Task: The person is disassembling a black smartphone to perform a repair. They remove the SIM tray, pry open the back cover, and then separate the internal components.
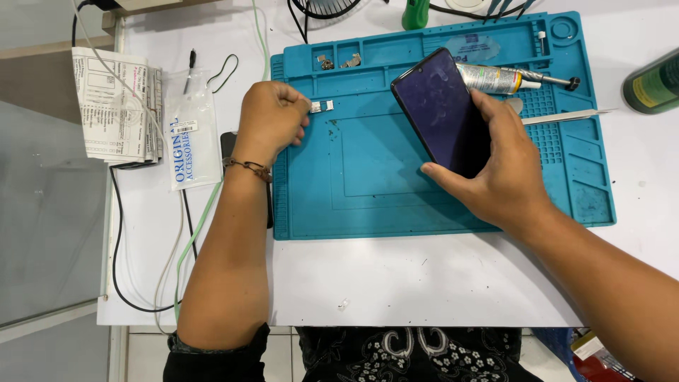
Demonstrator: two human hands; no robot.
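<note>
My right hand [506, 170] grips a dark smartphone [440, 106] by its lower end, screen up, tilted over the blue silicone work mat [368, 205]. My left hand [272, 117] rests at the mat's left edge with fingers curled, pinching a small silver part [322, 106] at its fingertips. A thin bracelet circles the left wrist.
A glue tube [498, 78] and a thin metal pry tool [566, 115] lie on the mat's upper right. Small metal bits [338, 62] sit in the mat's top trays. A clear accessory bag [189, 131], folded papers [117, 106] and cables lie left. A green bottle [654, 83] stands at right.
</note>
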